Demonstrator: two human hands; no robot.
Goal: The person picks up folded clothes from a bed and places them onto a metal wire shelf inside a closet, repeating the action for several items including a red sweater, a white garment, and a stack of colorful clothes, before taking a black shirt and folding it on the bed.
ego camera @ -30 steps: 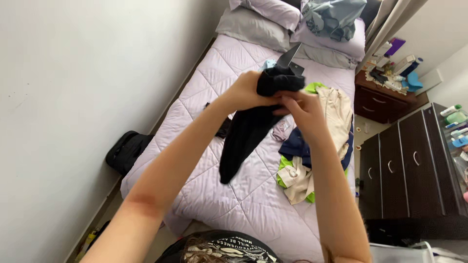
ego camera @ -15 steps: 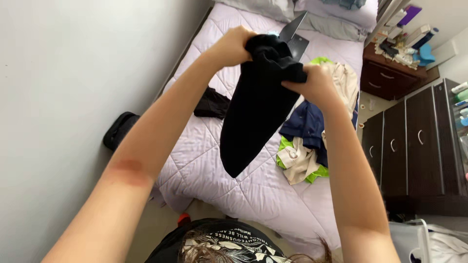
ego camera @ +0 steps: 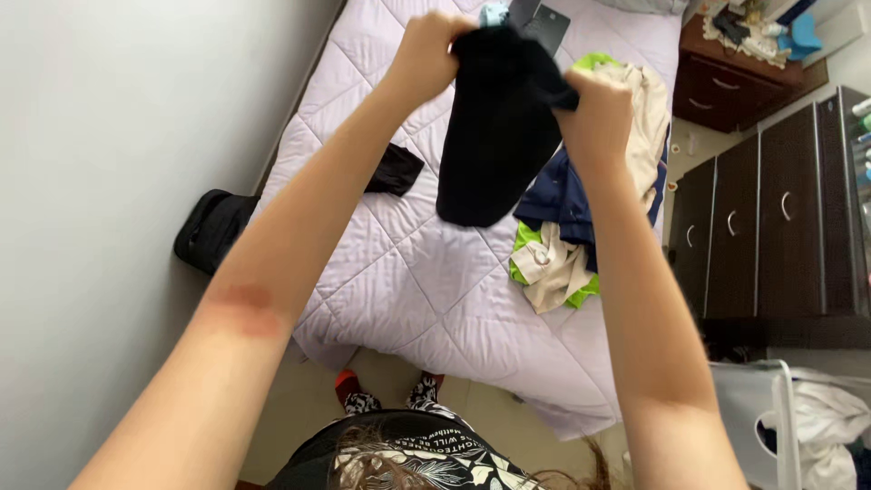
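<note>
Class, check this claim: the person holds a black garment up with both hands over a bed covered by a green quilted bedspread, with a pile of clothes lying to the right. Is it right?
Not quite. The bedspread is pale lilac, not green; the head view shows it. The rest stands: the left hand and right hand hold the black garment up over the bed, and the pile of clothes lies to the right.

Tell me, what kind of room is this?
Most likely a bedroom: a bed with a quilted lilac cover, loose clothes heaped on it, and a dark dresser beside it.
</note>
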